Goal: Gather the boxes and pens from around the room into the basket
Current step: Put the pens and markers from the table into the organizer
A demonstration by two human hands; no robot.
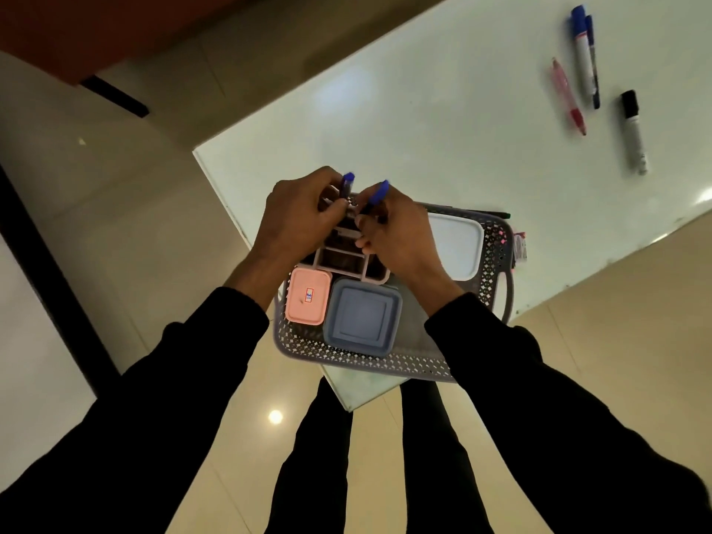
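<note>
A grey perforated basket (495, 260) sits on the near corner of a white table (424, 121). Inside lie a pink box (308, 296), a blue-grey box (362, 317), a white box (456, 244) and a pale divided organiser (343, 260). My left hand (298, 213) pinches a blue-capped pen (345, 183) over the organiser. My right hand (397, 233) grips another blue-capped pen (376, 194) beside it. Both pens stand upright with caps up. Far right on the table lie a blue marker (583, 52), a red pen (568, 96) and a black marker (633, 131).
The basket overhangs the table's near corner, above my legs (335, 456) and the beige tiled floor (154, 233). A small packet (520, 246) lies just past the basket's right rim. A dark pen (493, 214) lies behind the basket. An orange-brown surface (77, 28) is at top left.
</note>
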